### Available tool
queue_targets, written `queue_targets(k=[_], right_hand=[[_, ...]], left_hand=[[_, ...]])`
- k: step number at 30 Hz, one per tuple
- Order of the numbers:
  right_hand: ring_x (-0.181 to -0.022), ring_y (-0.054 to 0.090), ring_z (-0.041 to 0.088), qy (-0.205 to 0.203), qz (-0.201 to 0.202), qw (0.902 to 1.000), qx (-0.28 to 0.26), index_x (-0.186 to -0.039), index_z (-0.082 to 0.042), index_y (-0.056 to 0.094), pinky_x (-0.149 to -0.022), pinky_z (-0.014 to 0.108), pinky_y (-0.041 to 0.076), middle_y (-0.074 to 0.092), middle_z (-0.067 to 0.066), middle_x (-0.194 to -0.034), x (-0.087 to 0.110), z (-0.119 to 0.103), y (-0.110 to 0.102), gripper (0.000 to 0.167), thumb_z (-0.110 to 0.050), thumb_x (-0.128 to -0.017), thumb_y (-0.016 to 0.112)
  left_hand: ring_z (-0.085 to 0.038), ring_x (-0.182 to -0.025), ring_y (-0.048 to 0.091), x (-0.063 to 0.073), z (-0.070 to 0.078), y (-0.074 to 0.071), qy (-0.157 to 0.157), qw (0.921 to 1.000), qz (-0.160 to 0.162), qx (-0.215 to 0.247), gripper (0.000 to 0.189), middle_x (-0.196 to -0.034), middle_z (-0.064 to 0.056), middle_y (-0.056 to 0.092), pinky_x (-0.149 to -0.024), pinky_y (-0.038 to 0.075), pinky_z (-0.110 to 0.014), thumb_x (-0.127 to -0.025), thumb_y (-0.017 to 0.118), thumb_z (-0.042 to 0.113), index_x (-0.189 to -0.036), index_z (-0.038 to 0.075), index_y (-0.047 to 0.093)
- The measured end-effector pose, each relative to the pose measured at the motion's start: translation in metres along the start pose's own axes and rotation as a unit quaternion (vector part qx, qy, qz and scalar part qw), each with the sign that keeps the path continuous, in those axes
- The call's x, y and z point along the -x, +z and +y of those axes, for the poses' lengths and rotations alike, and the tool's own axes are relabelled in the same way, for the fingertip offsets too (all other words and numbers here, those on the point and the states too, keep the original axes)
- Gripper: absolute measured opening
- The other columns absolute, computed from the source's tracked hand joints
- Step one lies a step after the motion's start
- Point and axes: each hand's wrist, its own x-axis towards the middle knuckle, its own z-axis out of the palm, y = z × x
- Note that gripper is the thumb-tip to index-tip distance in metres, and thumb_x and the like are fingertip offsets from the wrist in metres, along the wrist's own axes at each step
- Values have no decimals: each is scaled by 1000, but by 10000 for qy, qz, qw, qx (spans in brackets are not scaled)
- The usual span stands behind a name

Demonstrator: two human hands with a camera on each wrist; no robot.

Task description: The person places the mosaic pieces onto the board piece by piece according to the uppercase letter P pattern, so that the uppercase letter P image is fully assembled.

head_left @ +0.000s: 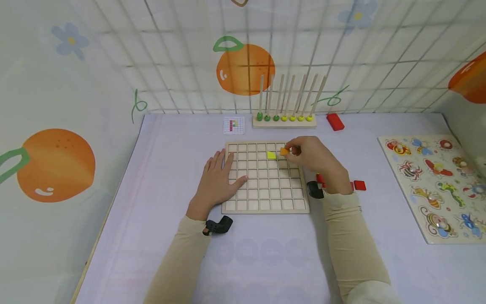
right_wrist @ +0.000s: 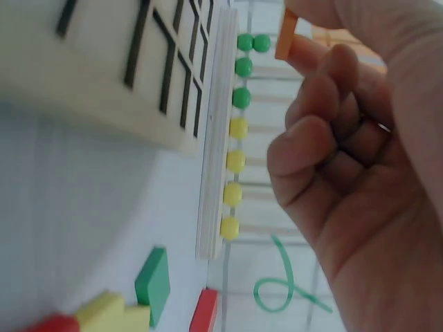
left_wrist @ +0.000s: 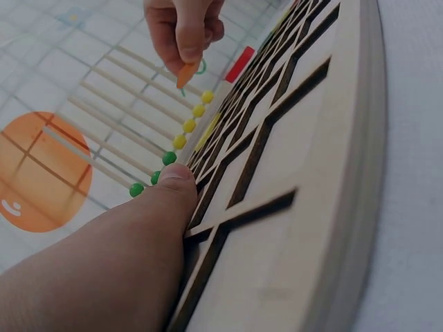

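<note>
Between thumb and finger, my right hand (head_left: 312, 157) pinches a small orange tile (head_left: 284, 151) above the upper right of a wooden grid board (head_left: 265, 212). The orange tile (right_wrist: 286, 34) also shows in the right wrist view, off the board's surface. One yellow tile (head_left: 271, 155) lies in a cell just left of it. My left hand (head_left: 217, 181) rests flat on the board's left edge, fingers spread and thumb reaching over the cells. In the left wrist view, the left thumb (left_wrist: 173, 180) lies along the grid.
Behind the board stand a pegged bead rack (head_left: 284, 123) and a small pattern card (head_left: 233, 125). A red block (head_left: 335, 122) lies right of the rack. Red tiles (head_left: 360, 185), a green tile (right_wrist: 152, 285) and yellow tiles (right_wrist: 111, 315) lie right of the board. An insect puzzle (head_left: 436, 190) is far right.
</note>
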Motion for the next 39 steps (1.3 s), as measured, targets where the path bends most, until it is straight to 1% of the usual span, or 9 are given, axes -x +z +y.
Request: queue_targets(k=[6, 14, 17, 21, 24, 31, 39], right_hand=[[-76, 51, 20, -152, -53, 9999, 58, -108, -5, 73, -67, 32, 41, 55, 4, -80, -7, -10, 9, 22, -20, -94, 69], [-74, 49, 18, -350, -54, 9990, 259, -106, -3, 72, -66, 31, 40, 53, 4, -77, -16, -22, 18, 20, -16, -91, 68], [-73, 49, 19, -404, -50, 9989, 246, -104, -2, 72, -67, 31, 40, 52, 4, -75, -20, -26, 20, 19, -15, -91, 67], [-74, 49, 19, -521, -69, 9980, 361, -104, -3, 72, -69, 31, 40, 51, 3, -74, -26, -30, 25, 19, -15, -91, 68], [-75, 50, 19, -535, -110, 9973, 482, -105, -3, 73, -69, 31, 41, 52, 3, -75, -30, -32, 29, 20, -17, -91, 70], [-75, 51, 19, -519, -63, 9972, 530, -105, -5, 74, -70, 32, 41, 53, 3, -75, -33, -38, 33, 20, -20, -92, 71], [-75, 52, 20, -438, -146, 9965, 694, -112, -4, 73, -69, 33, 41, 55, 4, -77, -37, -46, 34, 26, -22, -93, 72]], left_hand=[[-30, -161, 3, 0, -1, 0, -28, 10000, -20, -36, 93, -173, -13, 6, -131, 6, -50, -96, 43, 71, -165, 15, 15], [-31, -161, 3, -1, -2, 2, -25, 10000, 26, -63, 93, -173, -13, 7, -130, 7, -51, -96, 42, 71, -165, 15, 16], [-30, -161, 3, -1, -2, 2, -23, 10000, 38, -76, 93, -173, -12, 6, -131, 7, -51, -96, 42, 72, -165, 15, 16], [-30, -161, 3, -2, -2, 3, -15, 10000, 57, -72, 93, -173, -12, 6, -131, 6, -50, -96, 41, 73, -165, 16, 16], [-30, -161, 2, -3, -1, 3, -7, 10000, 34, -74, 93, -173, -11, 5, -131, 6, -50, -96, 40, 74, -165, 16, 16], [-30, -161, 2, -3, -1, 3, -17, 9999, -3, -104, 93, -173, -11, 5, -131, 6, -50, -96, 40, 73, -165, 15, 16], [-30, -161, 3, -1, -1, 1, -30, 9999, -6, -112, 94, -173, -12, 6, -131, 6, -50, -96, 40, 74, -165, 15, 16]])
